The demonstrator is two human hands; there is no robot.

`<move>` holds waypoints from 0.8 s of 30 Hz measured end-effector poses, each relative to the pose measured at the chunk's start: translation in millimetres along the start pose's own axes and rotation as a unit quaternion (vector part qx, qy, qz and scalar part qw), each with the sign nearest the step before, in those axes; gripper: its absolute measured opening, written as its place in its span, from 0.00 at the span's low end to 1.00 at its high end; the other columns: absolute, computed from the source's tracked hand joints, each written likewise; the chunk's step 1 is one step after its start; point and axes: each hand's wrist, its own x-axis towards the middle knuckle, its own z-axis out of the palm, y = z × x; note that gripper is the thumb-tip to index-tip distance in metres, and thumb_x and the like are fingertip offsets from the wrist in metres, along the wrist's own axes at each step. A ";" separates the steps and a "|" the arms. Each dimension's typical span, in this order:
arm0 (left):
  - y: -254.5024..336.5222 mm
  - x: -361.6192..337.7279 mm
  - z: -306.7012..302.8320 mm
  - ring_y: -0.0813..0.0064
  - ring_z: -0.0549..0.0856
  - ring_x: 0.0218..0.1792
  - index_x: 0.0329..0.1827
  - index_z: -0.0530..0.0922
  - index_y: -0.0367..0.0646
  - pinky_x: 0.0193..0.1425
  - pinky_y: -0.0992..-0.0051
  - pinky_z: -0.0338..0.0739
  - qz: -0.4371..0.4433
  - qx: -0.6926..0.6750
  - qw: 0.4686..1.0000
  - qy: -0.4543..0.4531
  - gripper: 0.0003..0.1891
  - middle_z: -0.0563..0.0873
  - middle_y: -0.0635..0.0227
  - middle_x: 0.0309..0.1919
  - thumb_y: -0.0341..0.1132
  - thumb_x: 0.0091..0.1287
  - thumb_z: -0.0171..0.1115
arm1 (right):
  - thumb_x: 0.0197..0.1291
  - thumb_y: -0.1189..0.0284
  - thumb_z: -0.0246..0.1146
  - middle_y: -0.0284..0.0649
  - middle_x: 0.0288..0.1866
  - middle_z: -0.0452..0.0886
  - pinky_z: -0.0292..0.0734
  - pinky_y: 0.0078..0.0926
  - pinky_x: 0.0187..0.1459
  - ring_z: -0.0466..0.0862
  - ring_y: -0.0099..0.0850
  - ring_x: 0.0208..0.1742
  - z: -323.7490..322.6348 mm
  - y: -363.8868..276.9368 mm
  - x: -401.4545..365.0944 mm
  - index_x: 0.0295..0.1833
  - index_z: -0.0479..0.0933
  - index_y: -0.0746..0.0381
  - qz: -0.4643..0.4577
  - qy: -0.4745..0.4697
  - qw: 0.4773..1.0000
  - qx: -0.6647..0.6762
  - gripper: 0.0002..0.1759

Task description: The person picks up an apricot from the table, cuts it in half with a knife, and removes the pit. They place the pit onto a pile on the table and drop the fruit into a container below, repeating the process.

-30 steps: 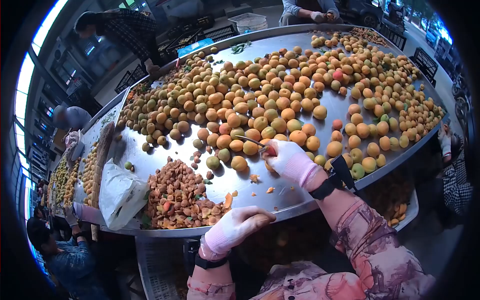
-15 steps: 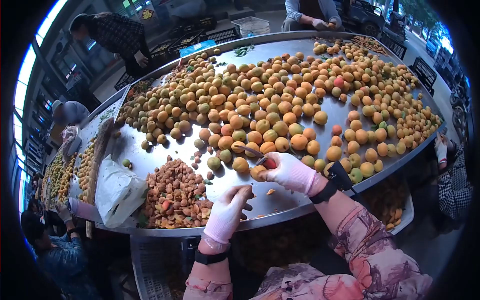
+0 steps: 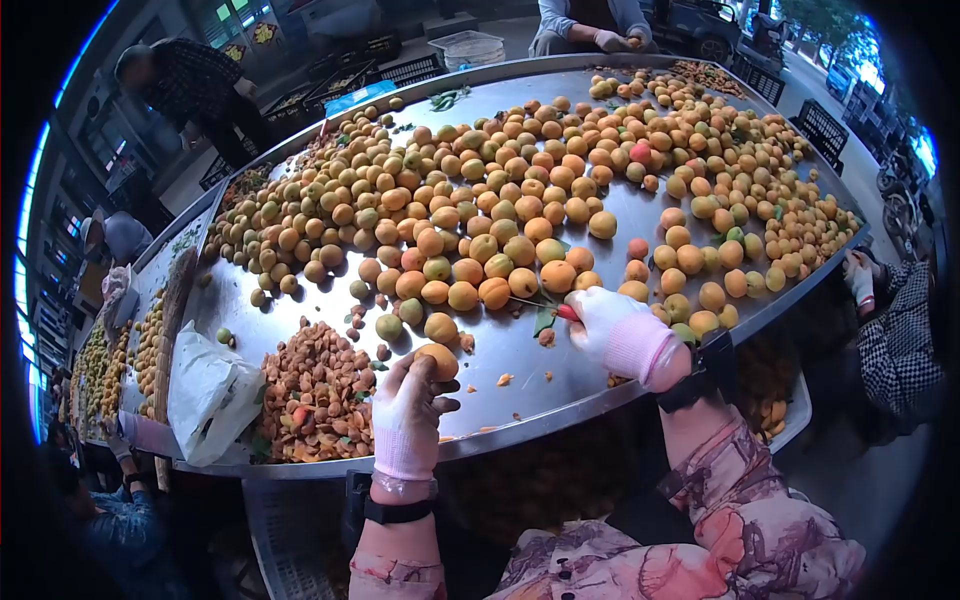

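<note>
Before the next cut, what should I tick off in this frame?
1. Left hand has an apricot in its grip: ok.
2. Right hand grips the knife: ok.
3. Blade is apart from the apricot and the left fingers: ok.
4. Apricot is whole and uncut: cannot tell.
5. Brownish heap lies just left of the left hand: ok.
6. Co-worker's hand at the table's right edge is well away from the knife: ok.
</note>
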 end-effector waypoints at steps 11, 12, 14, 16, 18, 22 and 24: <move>-2.9 -7.1 4.4 0.70 0.87 0.37 0.61 0.74 0.27 0.34 0.78 0.81 0.008 0.002 1.000 -0.028 0.23 0.85 0.57 0.44 0.40 0.75 0.60 | 0.65 0.72 0.59 0.50 0.43 0.89 0.86 0.43 0.44 0.90 0.45 0.45 18.5 -8.7 -7.5 0.45 0.86 0.62 0.121 0.013 0.979 -0.163 0.11; -2.9 -7.3 2.8 0.70 0.87 0.37 0.61 0.74 0.27 0.34 0.78 0.81 0.010 0.002 1.000 -0.028 0.23 0.85 0.57 0.44 0.40 0.75 0.60 | 0.65 0.72 0.59 0.49 0.43 0.89 0.86 0.42 0.44 0.91 0.45 0.45 20.0 -11.7 -3.9 0.45 0.86 0.61 0.124 0.009 0.977 -0.172 0.11; -1.2 -7.8 -0.2 0.71 0.87 0.37 0.61 0.75 0.27 0.33 0.78 0.81 0.013 0.001 1.000 -0.024 0.23 0.85 0.57 0.44 0.40 0.75 0.60 | 0.65 0.72 0.60 0.48 0.42 0.90 0.86 0.41 0.43 0.91 0.44 0.45 19.6 -20.6 0.2 0.46 0.87 0.60 0.124 0.004 0.974 -0.189 0.11; 1.9 -7.7 -3.7 0.71 0.87 0.37 0.61 0.75 0.28 0.33 0.79 0.81 0.016 0.001 1.000 -0.014 0.22 0.85 0.58 0.44 0.40 0.75 0.60 | 0.65 0.71 0.60 0.47 0.41 0.90 0.86 0.41 0.43 0.91 0.43 0.44 18.3 -29.5 -2.0 0.46 0.87 0.60 0.098 -0.029 0.975 -0.197 0.11; 3.7 -6.3 -8.6 0.72 0.87 0.35 0.60 0.75 0.31 0.32 0.79 0.79 0.017 -0.012 1.000 -0.014 0.21 0.85 0.61 0.42 0.42 0.76 0.60 | 0.65 0.71 0.59 0.48 0.40 0.89 0.86 0.42 0.43 0.91 0.45 0.43 26.0 -36.5 -7.9 0.45 0.86 0.62 0.061 -0.058 0.975 -0.206 0.11; 8.9 -7.3 -15.8 0.73 0.87 0.34 0.58 0.76 0.33 0.31 0.79 0.78 0.022 -0.022 0.999 -0.013 0.19 0.84 0.63 0.41 0.42 0.77 0.60 | 0.67 0.66 0.59 0.51 0.42 0.87 0.82 0.45 0.47 0.88 0.48 0.45 26.0 -59.5 -19.2 0.50 0.83 0.61 -0.024 -0.205 0.972 -0.112 0.13; 9.8 -7.8 -18.7 0.72 0.87 0.34 0.60 0.76 0.31 0.32 0.79 0.80 0.031 -0.036 0.999 -0.005 0.21 0.85 0.61 0.42 0.42 0.75 0.61 | 0.67 0.64 0.60 0.51 0.42 0.87 0.80 0.44 0.48 0.87 0.48 0.45 31.1 -58.1 -22.0 0.53 0.82 0.60 -0.085 -0.231 0.969 -0.009 0.15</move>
